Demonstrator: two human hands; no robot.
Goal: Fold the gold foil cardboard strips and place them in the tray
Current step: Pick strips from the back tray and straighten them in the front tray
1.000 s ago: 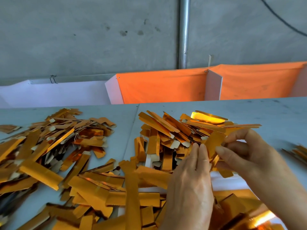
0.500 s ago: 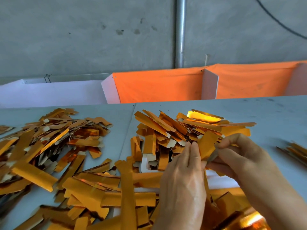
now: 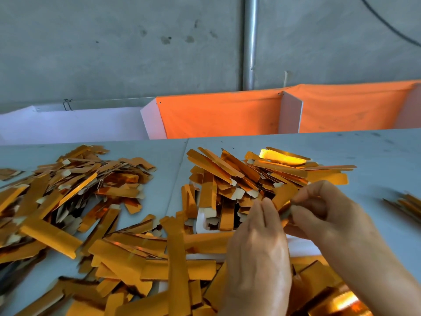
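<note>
Gold foil strip (image 3: 280, 198), at two o'clock from my left hand (image 3: 257, 249), is pinched between it and my right hand (image 3: 319, 210); I judge it light, stiff, slippery — grip near the crease.

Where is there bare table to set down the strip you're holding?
Bare table lies right of the middle heap, before the small stack at the right edge. A narrow lane runs between the left heap and the middle heap. The near side is crowded with strips.
</note>
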